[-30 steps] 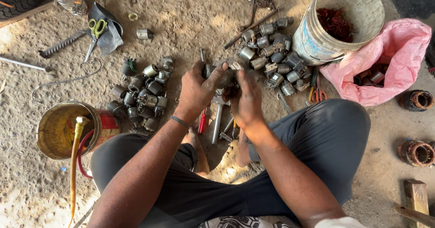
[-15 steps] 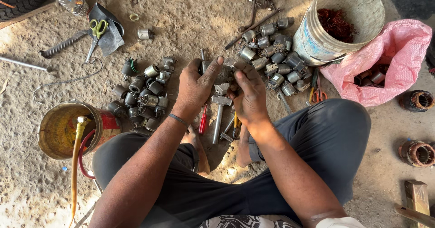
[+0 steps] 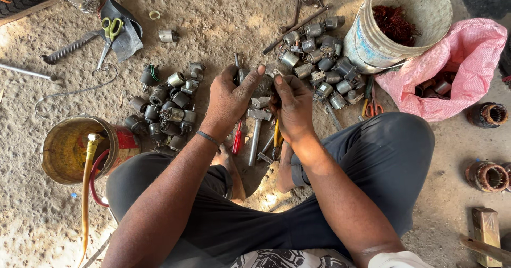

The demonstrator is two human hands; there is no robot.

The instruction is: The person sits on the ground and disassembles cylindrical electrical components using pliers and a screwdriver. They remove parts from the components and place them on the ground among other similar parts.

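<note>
Both hands are clenching one small metal part (image 3: 264, 87) at 12 o'clock above the lap, left hand (image 3: 230, 99) and right hand (image 3: 291, 108) squeezing hard, so I'm guessing it's slipping out into the hammer (image 3: 257, 132) and screwdrivers (image 3: 238, 137) underneath.

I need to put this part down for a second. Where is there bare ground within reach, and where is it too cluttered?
Bare sand lies between the left pile of metal cylinders and the right pile, just beyond the left hand and right hand. More lies between the scissors and the left pile. It is crowded under the hands, around the hammer, and beside the white bucket.
</note>
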